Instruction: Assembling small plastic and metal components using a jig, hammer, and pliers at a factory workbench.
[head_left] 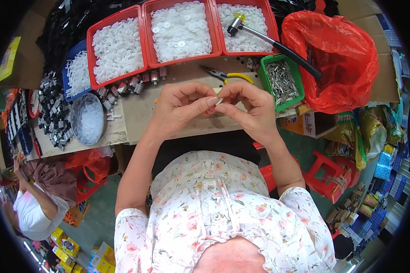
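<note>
Over the near edge of the workbench (168, 109), my left hand (184, 107) and my right hand (248, 104) meet, fingertips pinched together. Between them is a small white plastic part (219, 101), mostly covered by the fingers, so its exact kind does not show. Just beyond my hands lie pliers (228, 74) with yellow and black handles. A green bin (301, 91) of slim metal pins (281, 82) stands to the right of my right hand. Several small metal motors (134, 84) lie in a row beyond my left hand.
Three red trays (144, 43) of white plastic parts line the back. A hammer (278, 45) rests across the right tray and a red plastic bag (332, 59). At left are a bowl (87, 119) and piled motors (52, 109). Another person (36, 204) sits at lower left; red stools (328, 175) stand right.
</note>
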Motion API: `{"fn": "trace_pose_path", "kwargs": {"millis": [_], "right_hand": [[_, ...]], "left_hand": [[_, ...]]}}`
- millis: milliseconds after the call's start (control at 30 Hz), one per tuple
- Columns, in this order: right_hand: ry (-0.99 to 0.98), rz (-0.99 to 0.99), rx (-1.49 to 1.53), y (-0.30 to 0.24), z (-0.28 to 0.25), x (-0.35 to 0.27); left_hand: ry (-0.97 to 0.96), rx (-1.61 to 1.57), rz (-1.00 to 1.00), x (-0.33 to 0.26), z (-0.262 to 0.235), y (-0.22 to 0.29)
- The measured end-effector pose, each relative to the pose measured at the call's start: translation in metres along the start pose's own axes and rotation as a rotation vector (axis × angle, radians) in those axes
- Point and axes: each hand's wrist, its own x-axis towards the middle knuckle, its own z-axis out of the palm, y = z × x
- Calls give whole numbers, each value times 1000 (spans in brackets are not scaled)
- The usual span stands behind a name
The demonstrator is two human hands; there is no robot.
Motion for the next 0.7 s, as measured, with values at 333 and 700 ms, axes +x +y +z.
{"fn": "trace_pose_path", "kwargs": {"millis": [333,700], "right_hand": [[35,133,299,6,14,-4],[25,31,29,16,28,-5]], "left_hand": [[156,-3,177,-16,7,-14],[307,634,334,-28,5,-14]]}}
